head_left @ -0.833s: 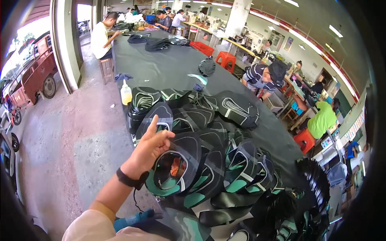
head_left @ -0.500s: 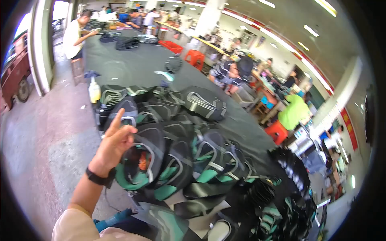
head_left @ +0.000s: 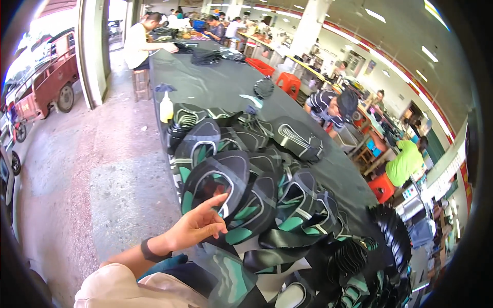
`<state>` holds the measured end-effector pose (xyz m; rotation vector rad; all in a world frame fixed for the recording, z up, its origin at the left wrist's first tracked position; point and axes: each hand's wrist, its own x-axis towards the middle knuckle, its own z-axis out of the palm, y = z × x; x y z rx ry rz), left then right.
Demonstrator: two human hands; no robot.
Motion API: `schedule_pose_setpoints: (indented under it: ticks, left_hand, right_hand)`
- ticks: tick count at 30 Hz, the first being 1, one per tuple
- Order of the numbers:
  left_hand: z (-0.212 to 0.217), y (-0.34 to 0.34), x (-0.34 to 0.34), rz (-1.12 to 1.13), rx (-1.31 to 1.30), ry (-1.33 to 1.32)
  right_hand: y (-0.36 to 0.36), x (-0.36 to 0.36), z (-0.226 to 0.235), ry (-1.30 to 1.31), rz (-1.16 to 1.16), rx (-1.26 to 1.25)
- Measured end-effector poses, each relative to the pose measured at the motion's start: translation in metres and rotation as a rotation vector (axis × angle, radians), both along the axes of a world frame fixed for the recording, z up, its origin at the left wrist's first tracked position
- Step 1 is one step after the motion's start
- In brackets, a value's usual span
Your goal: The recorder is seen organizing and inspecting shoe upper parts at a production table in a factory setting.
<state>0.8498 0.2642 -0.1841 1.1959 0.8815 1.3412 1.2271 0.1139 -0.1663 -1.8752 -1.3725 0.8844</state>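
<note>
My left hand (head_left: 201,224), with a dark band on the wrist, hovers over the near left edge of a heap of shoe uppers. Its index finger points out to the right and the other fingers are loosely bent; nothing is in it. The fingertip overlaps the opening of a black and grey shoe upper (head_left: 241,172) with white trim; whether it touches cannot be told. Just right of that lies another black upper with a teal toe (head_left: 240,236). Glossy black pieces (head_left: 277,256) lie nearer to me. My right hand is out of view.
A long dark-covered table (head_left: 205,79) runs away from me. On it stand a yellow-white bottle (head_left: 166,107) and stacks of black pieces (head_left: 390,226). A person in white (head_left: 137,46) sits at its far left; others work at right, near red stools (head_left: 381,187).
My left hand has moved right and down, from pointing upward to pointing right across the upper. The view has turned left, so the scene sits farther right.
</note>
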Motion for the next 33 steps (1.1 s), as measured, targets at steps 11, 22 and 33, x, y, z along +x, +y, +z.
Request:
schedule_pose_setpoints:
  ticks: [11,22,33]
  left_hand:
    - [0.008,0.073,-0.106,0.247,-0.232,-0.480]
    - [0.001,-0.015,0.006,0.166,-0.061,0.081]
    - [-0.059,-0.057,0.109,-0.317,0.525,0.727]
  right_hand:
    - [-0.008,-0.004,-0.011,0.042,-0.058,0.028]
    - [-0.029,0.001,-0.037,0.098,-0.206,0.093]
    - [0.006,0.007,-0.039,-0.410,-0.038,0.338]
